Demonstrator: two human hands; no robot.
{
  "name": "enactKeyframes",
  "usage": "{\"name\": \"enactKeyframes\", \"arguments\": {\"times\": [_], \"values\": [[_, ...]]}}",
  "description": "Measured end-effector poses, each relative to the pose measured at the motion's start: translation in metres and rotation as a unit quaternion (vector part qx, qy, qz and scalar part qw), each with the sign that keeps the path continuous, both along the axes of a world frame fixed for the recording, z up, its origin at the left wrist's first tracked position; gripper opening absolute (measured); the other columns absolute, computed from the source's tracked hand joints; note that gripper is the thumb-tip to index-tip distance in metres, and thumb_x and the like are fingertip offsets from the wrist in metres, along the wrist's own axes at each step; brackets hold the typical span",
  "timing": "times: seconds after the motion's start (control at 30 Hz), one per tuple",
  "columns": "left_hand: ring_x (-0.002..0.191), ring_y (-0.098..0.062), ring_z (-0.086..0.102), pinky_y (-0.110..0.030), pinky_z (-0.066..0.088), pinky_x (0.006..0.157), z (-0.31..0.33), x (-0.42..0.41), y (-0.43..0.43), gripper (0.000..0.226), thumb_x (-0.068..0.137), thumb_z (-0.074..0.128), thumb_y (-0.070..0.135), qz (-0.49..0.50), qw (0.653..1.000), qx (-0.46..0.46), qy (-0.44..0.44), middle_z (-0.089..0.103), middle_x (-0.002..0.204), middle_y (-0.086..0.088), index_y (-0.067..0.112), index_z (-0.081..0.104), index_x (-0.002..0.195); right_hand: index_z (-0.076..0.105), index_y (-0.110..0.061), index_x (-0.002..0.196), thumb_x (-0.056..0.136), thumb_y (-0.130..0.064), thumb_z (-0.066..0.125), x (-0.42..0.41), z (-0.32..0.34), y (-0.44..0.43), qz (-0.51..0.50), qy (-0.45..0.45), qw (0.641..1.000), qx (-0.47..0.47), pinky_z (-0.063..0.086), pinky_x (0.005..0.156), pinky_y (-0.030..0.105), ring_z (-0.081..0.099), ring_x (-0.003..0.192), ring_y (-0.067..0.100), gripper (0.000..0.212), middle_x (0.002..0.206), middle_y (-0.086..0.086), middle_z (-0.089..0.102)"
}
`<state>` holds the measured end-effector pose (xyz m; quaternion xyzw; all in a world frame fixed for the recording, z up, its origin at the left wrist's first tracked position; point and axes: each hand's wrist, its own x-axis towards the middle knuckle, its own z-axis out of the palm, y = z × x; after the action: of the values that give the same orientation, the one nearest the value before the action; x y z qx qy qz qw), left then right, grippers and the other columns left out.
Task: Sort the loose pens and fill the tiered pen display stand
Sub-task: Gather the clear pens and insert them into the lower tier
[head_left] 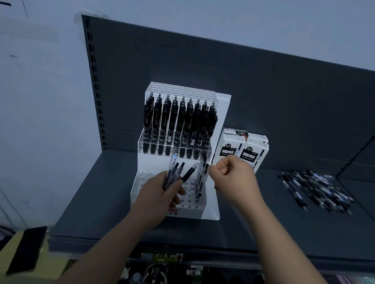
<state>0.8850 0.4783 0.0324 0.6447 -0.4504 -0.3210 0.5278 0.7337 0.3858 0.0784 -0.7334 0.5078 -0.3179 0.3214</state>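
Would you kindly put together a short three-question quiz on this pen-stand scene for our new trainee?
1. True or false: the left hand holds just one pen.
2. Multiple choice: the loose pile of pens lies on the shelf A) right of the display stand, B) left of it, C) in front of it.
3. Fill in: the ___ hand pinches the top of a standing pen in the lowest tier.
Key: 1 false, it grips several pens. 2 A. 3 right hand.
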Motion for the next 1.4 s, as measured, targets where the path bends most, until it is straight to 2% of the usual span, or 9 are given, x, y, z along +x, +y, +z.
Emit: {"name": "enactKeyframes", "arguments": {"times": [0.17, 0.37, 0.5, 0.73, 0.9, 0.97, 1.13, 1.27, 1.4], "values": [[0.063, -0.013, 0.064, -0.031, 0.053, 0.06, 0.003, -0.013, -0.001, 0.01, 0.097, 0.053, 0.022, -0.041, 0.999, 0.003, -0.012, 0.071, 0.08, 0.0, 0.016, 0.061, 0.095, 0.068, -0.004, 0.087, 0.086, -0.014, 0.071, -0.003, 0.008, 0.012, 0.11, -0.109, 0.98, 0.125, 0.051, 0.052, 0.022, 0.063, 0.054, 0.012, 0.011, 0.063, 0.007, 0.068], [0.055, -0.01, 0.056, -0.024, 0.047, 0.053, -0.003, -0.005, 0.006, 0.012, 0.097, 0.054, 0.026, -0.021, 0.999, 0.03, -0.023, 0.07, 0.082, -0.001, 0.017, 0.062, 0.094, 0.061, 0.001, 0.087, 0.09, 0.006, 0.06, -0.026, 0.001, -0.006, 0.055, -0.244, 0.958, 0.144, 0.059, 0.061, 0.024, 0.069, 0.059, 0.015, 0.007, 0.061, 0.009, 0.064], [0.052, -0.008, 0.047, -0.024, 0.038, 0.055, 0.001, 0.001, 0.008, 0.021, 0.095, 0.056, 0.028, 0.028, 0.997, 0.019, -0.072, 0.054, 0.058, 0.008, 0.013, 0.062, 0.083, 0.075, -0.014, 0.086, 0.085, -0.005, 0.071, -0.04, -0.004, -0.006, 0.118, -0.056, 0.985, 0.117, 0.053, 0.068, 0.016, 0.065, 0.068, 0.008, 0.009, 0.078, 0.004, 0.072], [0.056, -0.001, 0.051, -0.011, 0.039, 0.052, 0.013, -0.012, 0.002, 0.012, 0.094, 0.059, 0.029, 0.0, 0.993, -0.027, -0.118, 0.064, 0.073, 0.001, 0.019, 0.065, 0.092, 0.077, -0.026, 0.097, 0.085, -0.025, 0.074, -0.021, -0.005, 0.003, 0.193, 0.159, 0.967, 0.05, 0.04, 0.055, 0.009, 0.056, 0.06, -0.007, 0.013, 0.07, -0.022, 0.063], [0.041, -0.002, 0.041, -0.014, 0.034, 0.045, 0.009, -0.008, 0.004, 0.021, 0.096, 0.054, 0.023, 0.038, 0.992, -0.032, -0.114, 0.047, 0.045, 0.011, 0.006, 0.063, 0.087, 0.068, -0.021, 0.077, 0.088, -0.015, 0.068, -0.035, -0.005, -0.002, 0.131, 0.111, 0.985, 0.024, 0.039, 0.05, 0.013, 0.049, 0.055, 0.005, 0.013, 0.065, -0.009, 0.055], [0.044, 0.001, 0.046, -0.014, 0.035, 0.046, 0.005, -0.005, 0.005, 0.023, 0.098, 0.052, 0.025, 0.053, 0.991, -0.017, -0.12, 0.055, 0.048, 0.019, 0.006, 0.062, 0.088, 0.061, -0.015, 0.075, 0.089, -0.006, 0.065, -0.039, -0.007, -0.003, 0.108, 0.026, 0.993, 0.028, 0.047, 0.057, 0.02, 0.056, 0.056, 0.009, 0.017, 0.064, -0.005, 0.055], [0.058, -0.004, 0.051, -0.02, 0.037, 0.055, -0.004, -0.002, 0.004, 0.013, 0.098, 0.05, 0.026, 0.052, 0.992, 0.005, -0.116, 0.067, 0.074, 0.003, 0.019, 0.06, 0.096, 0.056, 0.011, 0.094, 0.088, 0.004, 0.063, -0.028, -0.013, -0.006, 0.054, -0.143, 0.986, 0.067, 0.061, 0.068, 0.035, 0.071, 0.067, 0.021, 0.011, 0.08, 0.011, 0.063], [0.056, -0.008, 0.045, -0.013, 0.036, 0.049, -0.008, -0.002, 0.003, 0.029, 0.102, 0.04, 0.029, 0.067, 0.987, 0.029, -0.145, 0.054, 0.067, 0.002, 0.01, 0.051, 0.083, 0.057, 0.005, 0.095, 0.095, -0.008, 0.057, -0.009, -0.015, -0.001, 0.061, -0.072, 0.994, 0.059, 0.06, 0.072, 0.03, 0.071, 0.072, 0.014, 0.013, 0.087, 0.013, 0.07], [0.057, -0.013, 0.04, -0.021, 0.034, 0.047, -0.011, 0.0, -0.001, 0.024, 0.103, 0.033, 0.022, 0.07, 0.991, 0.053, -0.101, 0.05, 0.07, -0.001, 0.004, 0.047, 0.094, 0.054, -0.01, 0.086, 0.099, -0.017, 0.05, 0.0, -0.007, 0.003, 0.109, 0.038, 0.993, 0.032, 0.059, 0.073, 0.028, 0.068, 0.075, 0.01, 0.016, 0.086, 0.006, 0.07]]}}
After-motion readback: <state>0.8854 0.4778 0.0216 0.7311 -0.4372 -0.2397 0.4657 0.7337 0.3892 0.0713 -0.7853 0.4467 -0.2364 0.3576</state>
